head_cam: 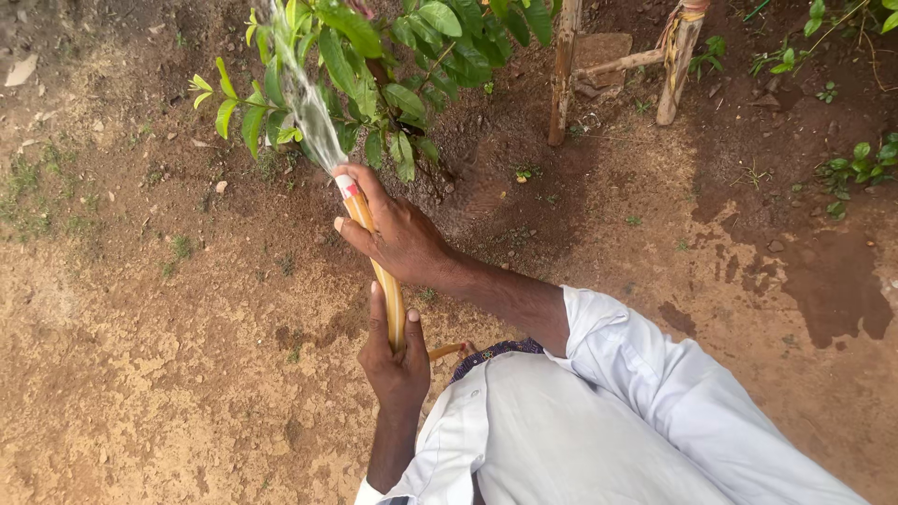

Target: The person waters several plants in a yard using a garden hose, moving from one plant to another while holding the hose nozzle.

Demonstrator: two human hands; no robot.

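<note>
small white and red band, perhaps a label, at hose tip

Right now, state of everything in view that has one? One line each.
hose: running, water spraying from its tip
right hand: closed around the hose near the tip
left hand: gripping the hose lower down
leafy plant: upright, being sprayed
soil: dark wet patches, elsewhere dry
wooden stakes: standing in the ground
</note>
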